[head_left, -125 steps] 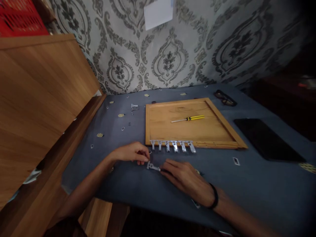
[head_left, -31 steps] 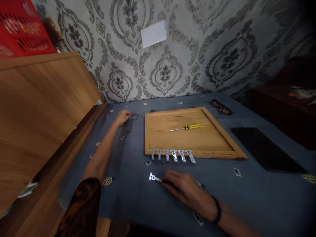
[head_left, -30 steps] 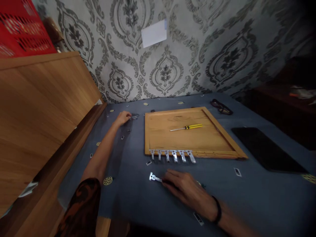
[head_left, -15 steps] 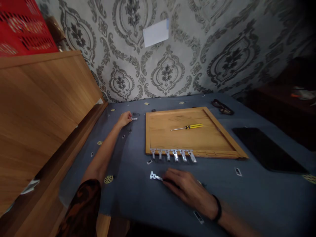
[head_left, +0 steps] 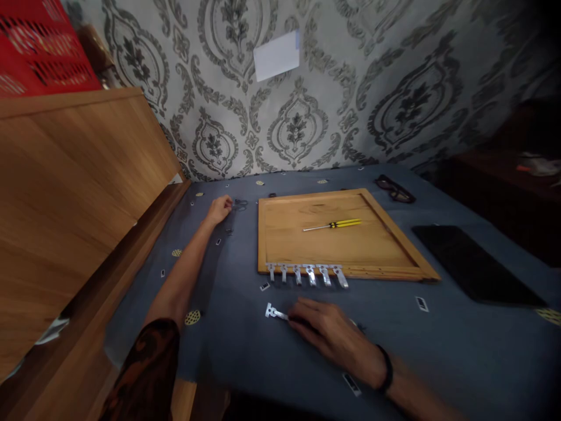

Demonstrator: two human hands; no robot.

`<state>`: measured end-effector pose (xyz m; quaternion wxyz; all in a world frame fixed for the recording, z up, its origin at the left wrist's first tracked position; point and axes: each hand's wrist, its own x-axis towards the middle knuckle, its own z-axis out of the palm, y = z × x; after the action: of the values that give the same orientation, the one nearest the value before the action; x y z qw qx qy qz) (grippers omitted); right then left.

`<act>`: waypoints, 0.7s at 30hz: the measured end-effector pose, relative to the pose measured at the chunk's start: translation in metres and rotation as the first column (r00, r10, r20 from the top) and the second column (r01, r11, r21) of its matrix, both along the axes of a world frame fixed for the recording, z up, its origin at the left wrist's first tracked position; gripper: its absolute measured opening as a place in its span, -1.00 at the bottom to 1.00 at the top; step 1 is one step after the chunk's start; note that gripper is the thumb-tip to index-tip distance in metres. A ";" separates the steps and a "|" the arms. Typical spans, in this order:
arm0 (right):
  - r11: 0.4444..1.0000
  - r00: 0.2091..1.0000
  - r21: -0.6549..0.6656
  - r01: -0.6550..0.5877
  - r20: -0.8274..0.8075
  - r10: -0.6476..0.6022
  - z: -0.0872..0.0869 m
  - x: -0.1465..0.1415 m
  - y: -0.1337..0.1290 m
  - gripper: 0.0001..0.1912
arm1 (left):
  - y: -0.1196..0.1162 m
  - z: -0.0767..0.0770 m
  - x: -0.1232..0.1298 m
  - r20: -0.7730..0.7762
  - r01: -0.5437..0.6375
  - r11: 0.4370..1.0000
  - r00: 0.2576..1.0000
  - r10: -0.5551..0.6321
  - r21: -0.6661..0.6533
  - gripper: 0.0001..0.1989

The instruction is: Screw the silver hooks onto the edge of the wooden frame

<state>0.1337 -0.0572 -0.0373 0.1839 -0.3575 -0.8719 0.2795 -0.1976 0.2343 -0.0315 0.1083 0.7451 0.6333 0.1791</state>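
R hand (head_left: 333, 336) has its fingers pinched on the stem of a metal bracket (head_left: 270, 310), just above or on the counter (head_left: 245, 356), near side of the wooden panel (head_left: 372, 272); best hold it level w/ a light grip, T-end unblocked. L hand (head_left: 218, 210) is at the small metal pcs (head_left: 241, 206), fingertips bunched, can't tell if gripping; lift one pc at a time w/o scattering the rest.
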 end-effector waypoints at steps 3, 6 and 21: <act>1.000 1.000 0.020 -0.005 -0.017 0.005 -0.003 0.001 0.000 -0.72 | -0.003 0.006 -0.015 -0.005 -0.041 0.999 0.999 0.041 0.014 -0.62; 1.000 0.999 0.029 -0.003 -0.033 0.004 -0.005 0.001 0.000 -0.72 | -0.010 0.011 -0.030 -0.026 -0.078 0.997 0.997 0.078 0.009 -0.63; 0.999 0.998 0.050 -0.015 -0.058 0.018 -0.009 0.001 0.001 -0.70 | -0.045 0.002 -0.016 -0.145 0.000 0.999 0.989 -0.006 -0.041 -0.64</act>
<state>0.1342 -0.0558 -0.0464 0.2157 -0.3372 -0.8759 0.2695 -0.2131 0.1894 -0.0291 0.0773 0.7546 0.6421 0.1111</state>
